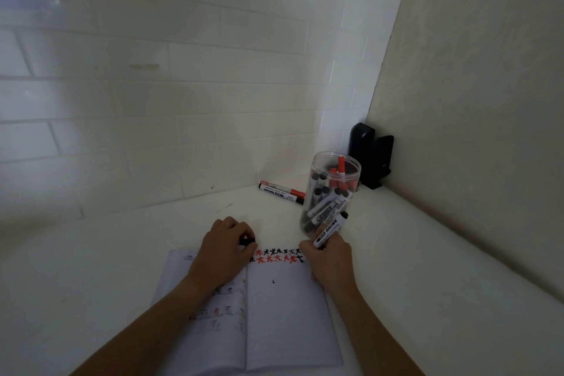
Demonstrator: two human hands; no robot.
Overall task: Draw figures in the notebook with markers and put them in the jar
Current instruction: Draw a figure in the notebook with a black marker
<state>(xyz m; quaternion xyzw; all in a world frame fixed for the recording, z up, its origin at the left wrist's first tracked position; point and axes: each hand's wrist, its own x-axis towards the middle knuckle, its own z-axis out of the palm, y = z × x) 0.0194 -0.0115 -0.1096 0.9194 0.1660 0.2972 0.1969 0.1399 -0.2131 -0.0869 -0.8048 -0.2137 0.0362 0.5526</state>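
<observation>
White tabletop: open white paper notebook (pixel 283 308); right hand (pixel 328 256) grips black-ended white marker (pixel 331 230), drawing; left hand (pixel 224 250) pinches black cap (pixel 247 242). Next: recap, clear plastic jar (pixel 331 192).

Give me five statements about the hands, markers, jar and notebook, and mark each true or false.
1. The right hand holds a marker. True.
2. The jar lies on its side. False: it stands upright, its mouth open, with markers inside.
3. The notebook is closed. False: it lies open, with red and black figures along the top of its right page.
4. Two loose markers lie on the table by the wall, left of the jar. True.
5. The left hand rests on the jar. False: it rests at the top of the notebook's left page, fingers curled round a small black thing, possibly a cap.
</observation>
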